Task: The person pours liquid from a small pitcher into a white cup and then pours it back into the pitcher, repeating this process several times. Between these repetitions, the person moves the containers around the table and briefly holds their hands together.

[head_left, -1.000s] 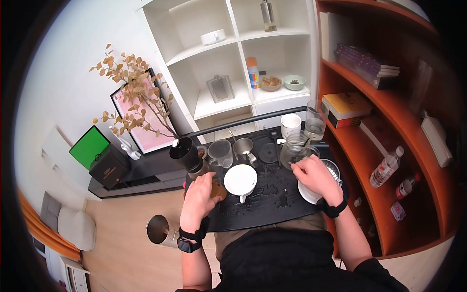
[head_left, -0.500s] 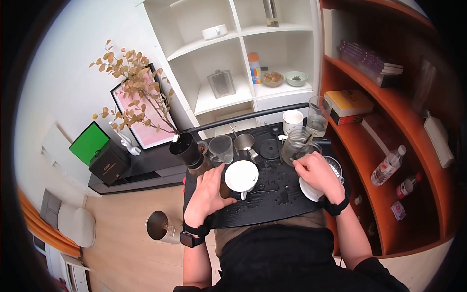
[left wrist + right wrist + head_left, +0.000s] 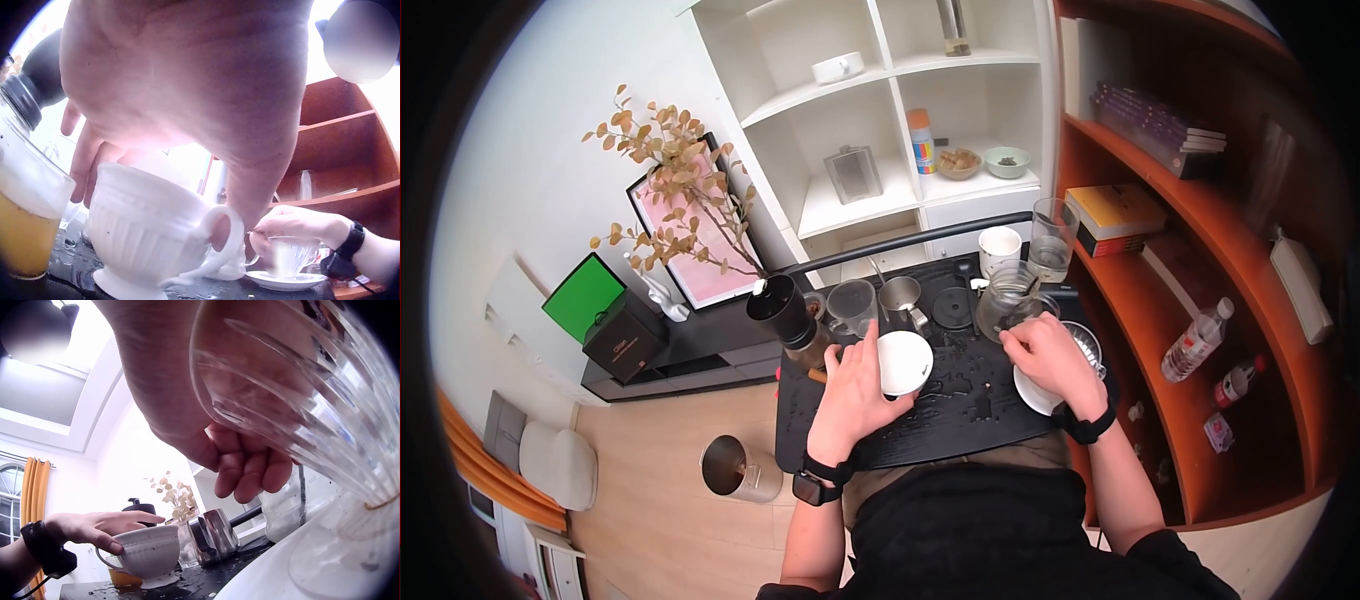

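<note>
My left hand (image 3: pixel 852 388) is at the white cup (image 3: pixel 908 362), its fingers reaching past the far side and the thumb near the handle. In the right wrist view these fingers stretch nearly straight over the rim, and the thumb touches it. The cup (image 3: pixel 147 231) has a ribbed side and a footed base. A glass of amber liquid (image 3: pixel 28 234) stands beside it. My right hand (image 3: pixel 1055 355) hovers with loosely curled fingers above a white saucer (image 3: pixel 1032 402). On that saucer is a ribbed clear glass cup (image 3: pixel 300 375). Nothing shows between the right fingers.
Behind the hands stand a glass carafe (image 3: pixel 1003 300), a metal pitcher (image 3: pixel 899 293), a clear glass mug (image 3: pixel 852 303), a white mug (image 3: pixel 999 250) and a tall glass (image 3: pixel 1052 245). A black-topped grinder (image 3: pixel 778 303) is at left. Water wets the black tray (image 3: pixel 960 435).
My left hand has left the amber glass and moved right to the white cup, now covering part of it. The right hand stays nearly where it was.
</note>
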